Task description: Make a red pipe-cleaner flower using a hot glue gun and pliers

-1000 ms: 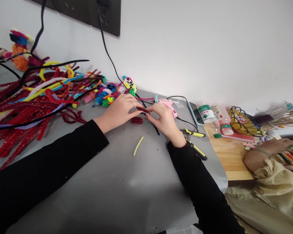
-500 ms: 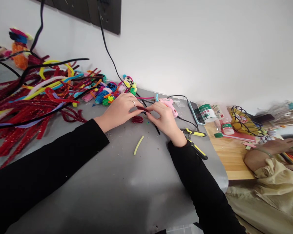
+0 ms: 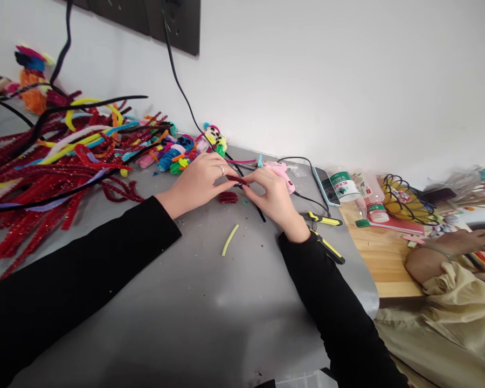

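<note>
Between the fingertips of both hands is a short dark-red pipe cleaner (image 3: 235, 179). My left hand (image 3: 200, 180), with a ring on one finger, pinches its left end. My right hand (image 3: 270, 196) pinches the right end between thumb and forefinger. Just below the fingers, a coiled dark-red pipe cleaner piece (image 3: 228, 198) lies on the grey mat (image 3: 194, 302). Nearer to me rests a short pale-yellow pipe cleaner piece (image 3: 230, 240). A black pipe cleaner (image 3: 260, 210) runs partly beneath my right hand.
Loose pipe cleaners (image 3: 73, 161) heap at left, beside small finished figures (image 3: 173, 153). Behind my right hand lies a pink glue gun (image 3: 281, 173); yellow-black pliers (image 3: 325, 237), a phone (image 3: 326, 186) and bottles (image 3: 343, 186) sit at right. A co-worker's arm (image 3: 436, 258) is at far right.
Both hands stay almost in place, still pinching the dark-red pipe cleaner, which has turned slightly between the fingertips. The things on the mat have not moved.
</note>
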A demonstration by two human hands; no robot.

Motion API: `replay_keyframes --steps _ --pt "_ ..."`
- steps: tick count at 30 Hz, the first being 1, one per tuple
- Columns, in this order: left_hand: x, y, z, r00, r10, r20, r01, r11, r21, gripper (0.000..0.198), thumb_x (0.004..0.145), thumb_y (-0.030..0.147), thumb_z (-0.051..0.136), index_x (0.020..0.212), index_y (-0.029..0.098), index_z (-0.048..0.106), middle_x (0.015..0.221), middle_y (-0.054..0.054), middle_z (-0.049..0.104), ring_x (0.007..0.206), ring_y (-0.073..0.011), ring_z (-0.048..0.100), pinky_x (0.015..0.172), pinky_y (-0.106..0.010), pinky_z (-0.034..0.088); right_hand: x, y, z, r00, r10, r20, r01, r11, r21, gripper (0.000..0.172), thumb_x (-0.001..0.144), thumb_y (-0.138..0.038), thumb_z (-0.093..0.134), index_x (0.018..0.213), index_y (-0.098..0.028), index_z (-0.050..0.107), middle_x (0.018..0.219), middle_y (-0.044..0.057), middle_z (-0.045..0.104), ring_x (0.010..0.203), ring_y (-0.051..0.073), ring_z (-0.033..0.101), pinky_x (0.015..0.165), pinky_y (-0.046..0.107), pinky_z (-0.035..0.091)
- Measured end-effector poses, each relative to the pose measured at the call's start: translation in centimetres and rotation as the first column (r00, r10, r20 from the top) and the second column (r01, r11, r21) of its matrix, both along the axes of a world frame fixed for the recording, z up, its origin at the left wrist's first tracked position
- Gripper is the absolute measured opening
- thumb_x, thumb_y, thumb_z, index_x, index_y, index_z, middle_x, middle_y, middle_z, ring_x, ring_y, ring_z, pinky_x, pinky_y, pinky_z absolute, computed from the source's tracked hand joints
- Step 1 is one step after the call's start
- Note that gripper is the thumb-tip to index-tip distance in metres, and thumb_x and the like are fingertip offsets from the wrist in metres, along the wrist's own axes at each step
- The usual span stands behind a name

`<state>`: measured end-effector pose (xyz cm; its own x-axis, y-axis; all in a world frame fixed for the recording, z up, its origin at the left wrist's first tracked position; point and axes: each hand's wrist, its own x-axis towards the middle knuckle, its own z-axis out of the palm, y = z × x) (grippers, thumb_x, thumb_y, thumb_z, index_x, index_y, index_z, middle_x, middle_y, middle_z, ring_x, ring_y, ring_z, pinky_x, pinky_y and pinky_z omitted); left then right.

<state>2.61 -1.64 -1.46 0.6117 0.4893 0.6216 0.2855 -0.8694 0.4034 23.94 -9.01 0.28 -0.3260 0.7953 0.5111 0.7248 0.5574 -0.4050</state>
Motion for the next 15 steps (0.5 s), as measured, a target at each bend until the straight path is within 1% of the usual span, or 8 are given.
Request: replay_keyframes --steps 15 --pt "-0.02 -0.02 0.10 1.000 -0.010 0.015 0.010 1.000 0.030 0.023 0.099 0.033 0.061 0.099 0.018 0.079 0.097 -0.008 0.078 0.098 -0.0252 0.069 0.096 -0.042 0.052 -0.07 -0.09 0.13 1.000 0.012 0.002 -0.012 1.000 0.021 0.009 0.098 -0.021 0.061 0.094 -0.021 0.069 0.089 0.004 0.074 0.085 0.021 0.066 0.083 0.038 0.051"
